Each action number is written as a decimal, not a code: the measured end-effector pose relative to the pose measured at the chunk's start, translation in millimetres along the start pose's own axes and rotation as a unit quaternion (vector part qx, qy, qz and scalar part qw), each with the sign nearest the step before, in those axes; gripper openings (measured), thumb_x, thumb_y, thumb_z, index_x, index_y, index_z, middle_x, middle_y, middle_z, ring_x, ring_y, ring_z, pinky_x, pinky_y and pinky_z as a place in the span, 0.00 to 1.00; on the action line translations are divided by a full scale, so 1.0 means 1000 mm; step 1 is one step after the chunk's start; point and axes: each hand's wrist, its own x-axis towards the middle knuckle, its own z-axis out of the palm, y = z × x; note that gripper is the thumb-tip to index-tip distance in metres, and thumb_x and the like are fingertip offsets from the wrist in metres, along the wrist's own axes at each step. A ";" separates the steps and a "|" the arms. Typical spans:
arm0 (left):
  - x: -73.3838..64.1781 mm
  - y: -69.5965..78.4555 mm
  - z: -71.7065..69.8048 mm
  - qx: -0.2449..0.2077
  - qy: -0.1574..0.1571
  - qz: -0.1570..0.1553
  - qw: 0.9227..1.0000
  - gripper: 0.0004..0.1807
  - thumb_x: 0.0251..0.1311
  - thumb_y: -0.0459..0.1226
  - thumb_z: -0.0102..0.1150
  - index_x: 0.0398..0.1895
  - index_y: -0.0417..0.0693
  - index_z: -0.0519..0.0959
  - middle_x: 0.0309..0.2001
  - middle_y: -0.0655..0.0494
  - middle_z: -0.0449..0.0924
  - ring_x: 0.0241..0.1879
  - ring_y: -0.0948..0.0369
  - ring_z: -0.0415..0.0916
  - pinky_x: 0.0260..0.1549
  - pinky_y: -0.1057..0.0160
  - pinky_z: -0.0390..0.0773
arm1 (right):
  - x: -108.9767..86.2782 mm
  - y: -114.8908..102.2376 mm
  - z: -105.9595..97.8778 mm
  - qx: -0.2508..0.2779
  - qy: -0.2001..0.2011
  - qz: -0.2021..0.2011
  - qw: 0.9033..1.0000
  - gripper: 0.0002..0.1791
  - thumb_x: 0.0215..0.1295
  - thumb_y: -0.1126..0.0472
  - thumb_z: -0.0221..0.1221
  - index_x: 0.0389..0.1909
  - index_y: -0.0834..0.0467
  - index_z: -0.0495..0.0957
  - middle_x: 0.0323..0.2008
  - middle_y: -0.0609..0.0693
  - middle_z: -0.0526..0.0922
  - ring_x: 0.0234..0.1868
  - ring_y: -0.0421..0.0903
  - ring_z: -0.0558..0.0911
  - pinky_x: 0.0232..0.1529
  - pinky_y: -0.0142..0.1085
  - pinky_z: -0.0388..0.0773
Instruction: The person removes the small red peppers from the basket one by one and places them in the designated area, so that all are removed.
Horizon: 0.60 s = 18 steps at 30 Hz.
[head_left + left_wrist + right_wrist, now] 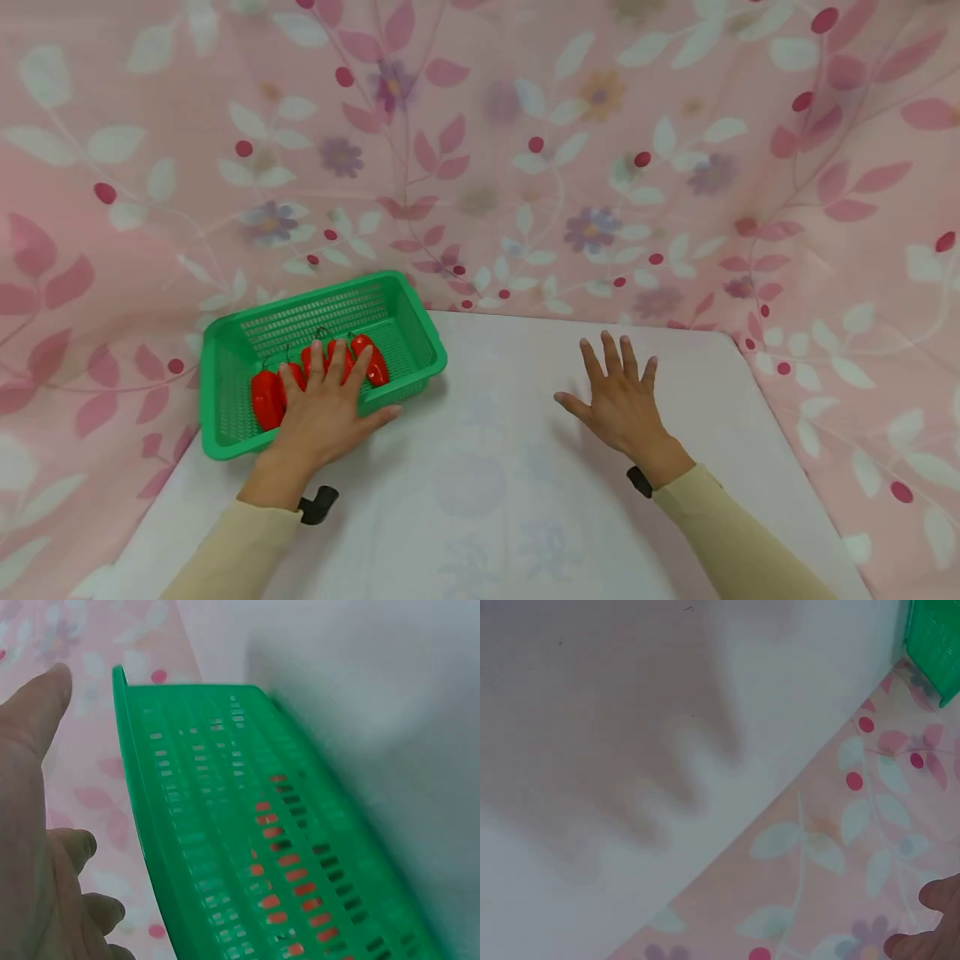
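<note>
A green plastic basket (pixel 431 342) with slotted walls stands at the left of the table, holding several red peppers (pixel 266 400) with thin dark stems. My left hand (pixel 322 417), fingers spread, is over the basket's near rim and hides part of the peppers in the head view. In the left wrist view that hand (pixel 30 825) is beside the basket wall (pixel 202 750), and red shows through the slots. To the right, my right hand (pixel 618 404) hovers over the white table with fingers straight and apart, holding nothing. Its fingertips (pixel 911 946) show at the right wrist view's lower corner.
A white cloth with faint printed flowers covers the table (pixel 480 517). Behind and at both sides hangs a pink floral curtain (pixel 480 167). Each wrist wears a black strap mount (pixel 318 505). The basket's corner (pixel 937 645) also appears in the right wrist view.
</note>
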 end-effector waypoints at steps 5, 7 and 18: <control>-0.010 -0.022 -0.004 -0.006 0.005 -0.029 1.000 0.62 0.61 0.81 0.42 0.88 0.54 0.43 0.85 0.32 0.38 0.82 0.29 0.22 0.66 0.15 0.21 | 0.015 -0.011 0.003 0.005 -0.003 -0.012 1.000 0.56 0.70 0.24 0.53 0.86 0.52 0.48 0.86 0.63 0.42 0.85 0.68 0.38 0.73 0.81 0.35; -0.015 -0.034 -0.006 -0.008 0.010 -0.044 0.999 0.61 0.62 0.80 0.41 0.88 0.53 0.44 0.85 0.31 0.37 0.81 0.28 0.21 0.65 0.14 0.21 | 0.024 -0.018 0.003 0.006 -0.007 -0.016 1.000 0.56 0.70 0.23 0.53 0.86 0.52 0.49 0.86 0.62 0.43 0.85 0.68 0.40 0.73 0.81 0.35; -0.055 -0.109 -0.007 -0.076 0.023 -0.163 0.983 0.66 0.70 0.73 0.42 0.80 0.21 0.38 0.77 0.13 0.28 0.75 0.16 0.24 0.61 0.09 0.33 | 0.087 -0.118 0.016 0.023 -0.052 -0.094 0.994 0.53 0.73 0.24 0.48 0.87 0.49 0.46 0.87 0.58 0.42 0.86 0.63 0.41 0.78 0.75 0.41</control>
